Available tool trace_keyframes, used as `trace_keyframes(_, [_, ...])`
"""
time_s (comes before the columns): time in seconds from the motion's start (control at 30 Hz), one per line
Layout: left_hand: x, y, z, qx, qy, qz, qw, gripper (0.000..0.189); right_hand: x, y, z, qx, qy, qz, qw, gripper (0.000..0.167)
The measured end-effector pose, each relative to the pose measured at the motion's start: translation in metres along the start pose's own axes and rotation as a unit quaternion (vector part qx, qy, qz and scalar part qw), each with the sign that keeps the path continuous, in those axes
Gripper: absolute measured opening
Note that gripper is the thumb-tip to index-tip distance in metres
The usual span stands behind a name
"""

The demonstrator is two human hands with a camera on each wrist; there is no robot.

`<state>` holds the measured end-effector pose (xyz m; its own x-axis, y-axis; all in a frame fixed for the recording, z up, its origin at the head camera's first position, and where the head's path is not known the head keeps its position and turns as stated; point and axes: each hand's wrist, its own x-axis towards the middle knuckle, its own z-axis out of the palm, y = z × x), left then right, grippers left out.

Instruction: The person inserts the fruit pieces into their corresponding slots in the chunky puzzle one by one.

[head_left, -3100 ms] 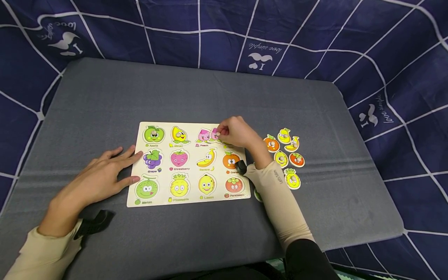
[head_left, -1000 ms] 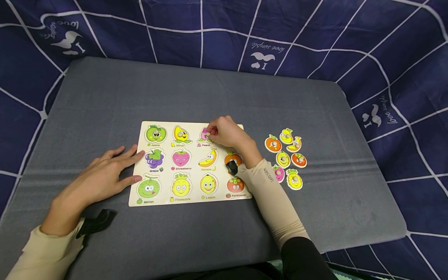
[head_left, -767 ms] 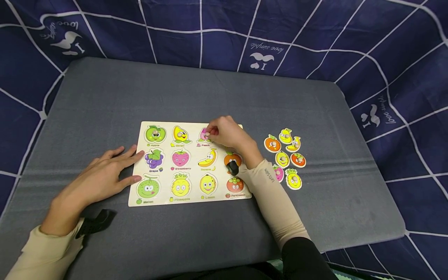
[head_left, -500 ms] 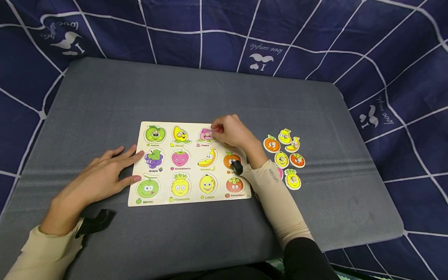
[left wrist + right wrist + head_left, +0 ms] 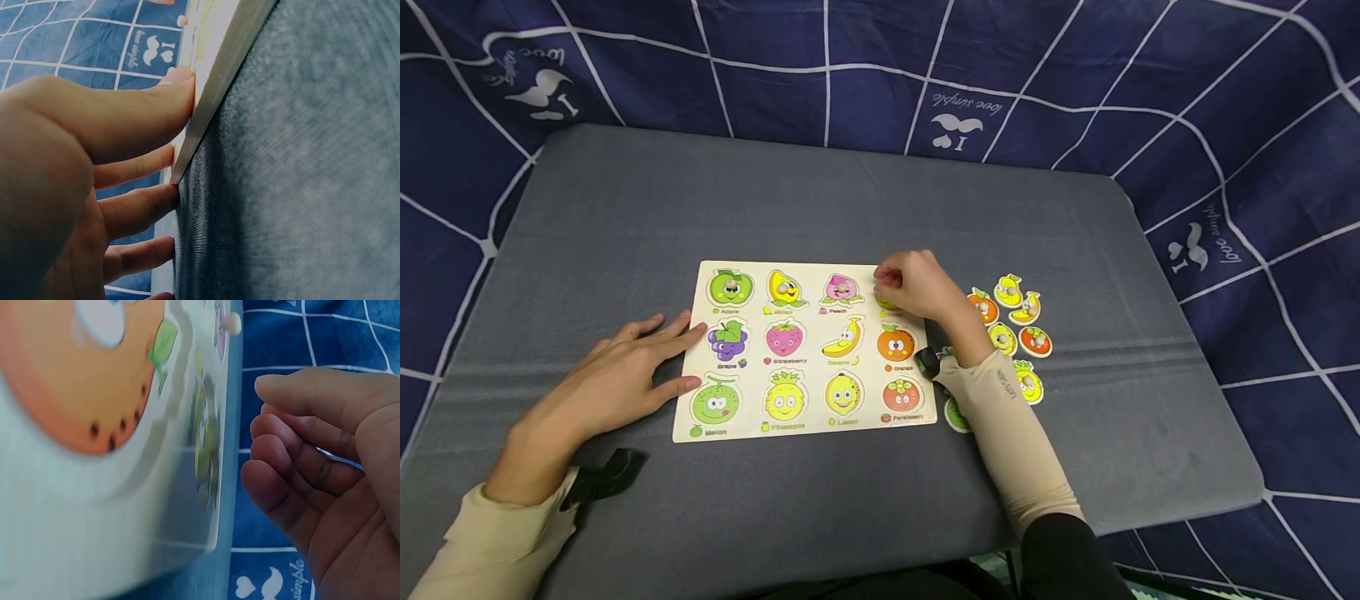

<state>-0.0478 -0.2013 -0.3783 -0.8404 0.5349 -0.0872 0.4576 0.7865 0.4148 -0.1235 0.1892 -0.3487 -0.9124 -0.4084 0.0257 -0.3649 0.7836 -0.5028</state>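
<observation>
1. Cream rectangular puzzle board (image 5: 813, 379), head view: lies on grey cloth (image 5: 820, 508), corner picture (image 5: 887, 302) partly behind the right hand (image 5: 913, 285).
2. Left wrist: left hand (image 5: 62, 137), fingers spread, touches the board; little finger mostly cut off.
3. Right wrist: fingers loosely curled, holding nothing; round orange fruit picture (image 5: 69, 381) cropped.

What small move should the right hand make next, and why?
Probably the right hand should reach over and pick up the loose pear piece: it holds nothing, the peach piece sits in the board, and the pear lies off it.
</observation>
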Motion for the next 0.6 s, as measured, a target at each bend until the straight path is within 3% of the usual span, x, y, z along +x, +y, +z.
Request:
trace_keyframes(0.4, [0.001,-0.001,0.001,0.000,-0.008,-0.005,1.0000,0.073,-0.012,0.017,-0.010,0.003,0.023,0.011,0.9997,0.010])
trace_keyframes(0.6, [0.001,0.000,0.001,-0.001,-0.013,-0.009,0.9999,0.074,-0.018,0.025,-0.017,0.003,0.020,0.036,0.9991,0.013])
